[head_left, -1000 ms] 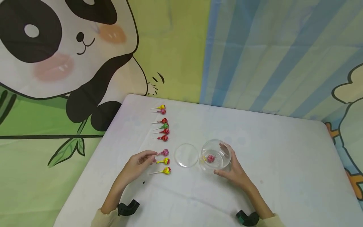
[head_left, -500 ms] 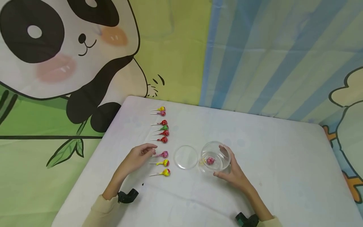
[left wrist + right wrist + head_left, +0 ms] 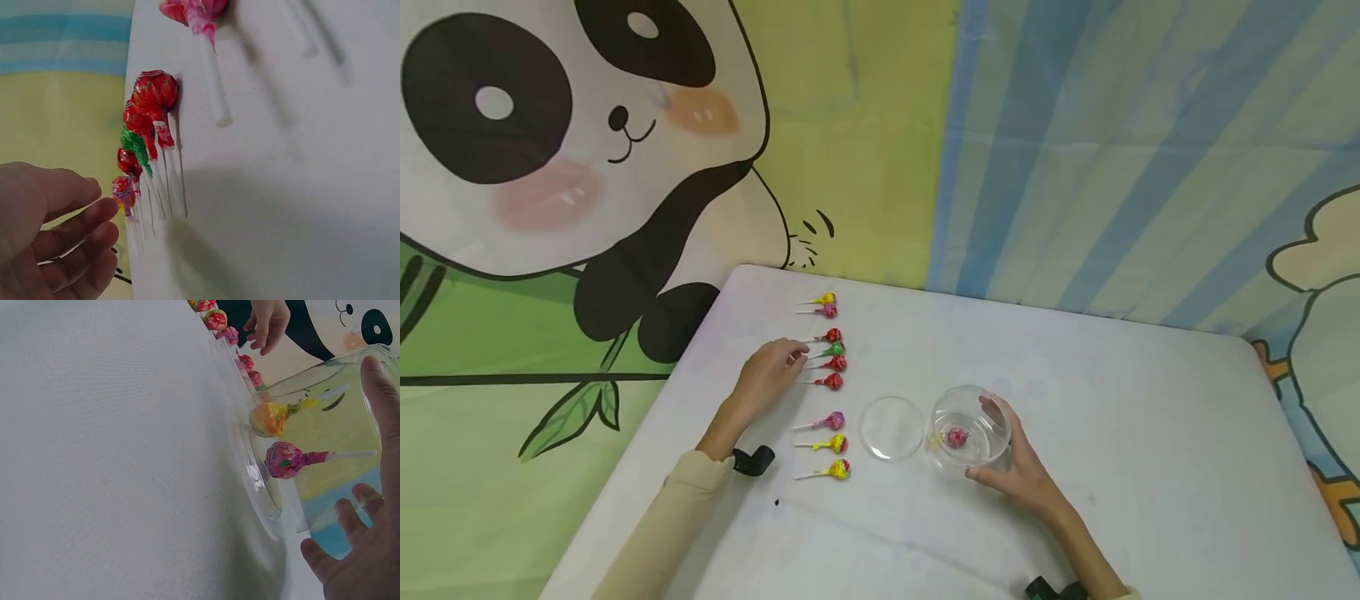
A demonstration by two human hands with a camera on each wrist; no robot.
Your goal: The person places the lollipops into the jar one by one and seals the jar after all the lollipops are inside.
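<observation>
My left hand [image 3: 769,372] is above the left side of the table, its fingertips close to the sticks of a group with a green lollipop [image 3: 836,349] and red lollipops [image 3: 833,382]. In the left wrist view its loosely bent fingers [image 3: 81,225] hold nothing. A clear round jar [image 3: 972,402] stands upright, and my right hand [image 3: 1017,462] grips its side, thumb and fingers spread around the wall. Inside, the right wrist view shows a yellow lollipop [image 3: 269,419] and a pink lollipop [image 3: 286,460], both stick up. A clear round lid [image 3: 891,427] lies left of the jar.
Nearer me in the column lie a pink lollipop [image 3: 831,421] and two yellow lollipops [image 3: 837,469]. Another yellow and pink pair [image 3: 827,305] lies near the far edge. A printed panda backdrop [image 3: 850,167] hangs behind the white table [image 3: 1150,433].
My left hand has moved away from the pink lollipop, further back along the column to the green and red ones. The right hand keeps its grip on the jar, which stays in place.
</observation>
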